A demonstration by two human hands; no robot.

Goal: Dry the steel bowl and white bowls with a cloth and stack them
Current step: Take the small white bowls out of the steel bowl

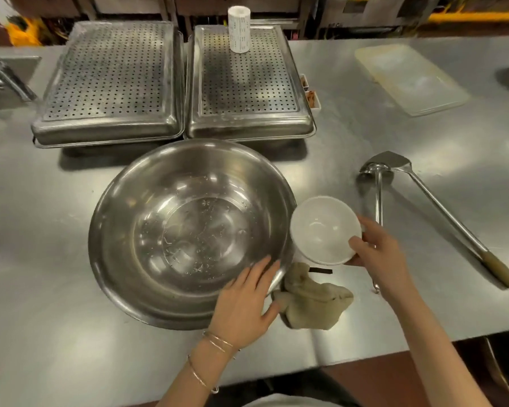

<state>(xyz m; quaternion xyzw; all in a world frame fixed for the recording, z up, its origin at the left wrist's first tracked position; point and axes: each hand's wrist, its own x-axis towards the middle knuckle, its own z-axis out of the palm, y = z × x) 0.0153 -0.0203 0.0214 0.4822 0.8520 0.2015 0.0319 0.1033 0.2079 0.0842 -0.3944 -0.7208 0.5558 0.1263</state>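
Surface: steel kitchen surface [365,136] runs before you, wet-looking and bare between the things on it.
Right fingers: your right hand [378,254] grips the white bowl [325,230] at its near-right rim, thumb laid inside the lip, the other fingers hidden under and behind it.
White bowl: it sits tilted toward you and seems lifted, mouth up; a second white rim shows just beneath it, so another bowl may be nested there, though you cannot be sure.
Left fingers: your left hand [244,306] lies spread and flat, fingertips over the near-right rim of the steel bowl [191,233], closed on nothing; likely it steadies the bowl.
Steel bowl: it rests on the surface, right way up, with droplets across its bottom, so it is not yet dried.
Cloth: the cloth [312,301] lies crumpled on the surface between your hands, just beside the steel bowl, untouched as far as you can see.
Farther out: ladle [378,195] and spatula [441,210] lie to your right, well apart from the bowls.
Beyond: two perforated trays [109,83] sit upturned, perhaps draining.
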